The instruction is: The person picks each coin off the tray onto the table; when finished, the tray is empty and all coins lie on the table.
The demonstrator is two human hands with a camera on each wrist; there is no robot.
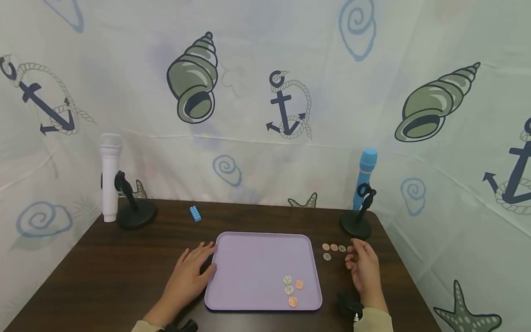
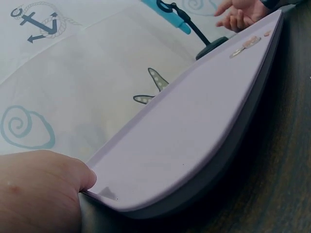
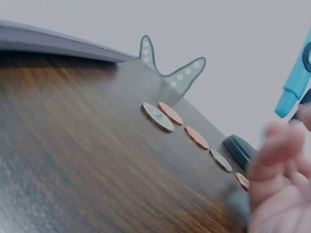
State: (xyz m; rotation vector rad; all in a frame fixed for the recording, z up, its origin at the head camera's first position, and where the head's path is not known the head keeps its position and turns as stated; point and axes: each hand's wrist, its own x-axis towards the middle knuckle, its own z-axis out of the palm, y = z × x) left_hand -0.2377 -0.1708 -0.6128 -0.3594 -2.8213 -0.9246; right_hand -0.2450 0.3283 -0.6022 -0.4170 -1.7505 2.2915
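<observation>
My left hand lies at the left side of a lilac tray, fingers spread and thumb tip touching the rim. In the left wrist view that hand meets the tray's near corner. Two silver coins and two copper coins lie in the tray's lower right part. Right of the tray, my right hand hovers by a row of coins, fingers loosely bent. A copper coin lies beside its fingers in the right wrist view, near another silver coin. Nothing shows between these fingers.
A blue microphone stands behind a black stand at the back right. At the back left are a white microphone and a second black stand. A small blue toy brick lies on the dark wooden table.
</observation>
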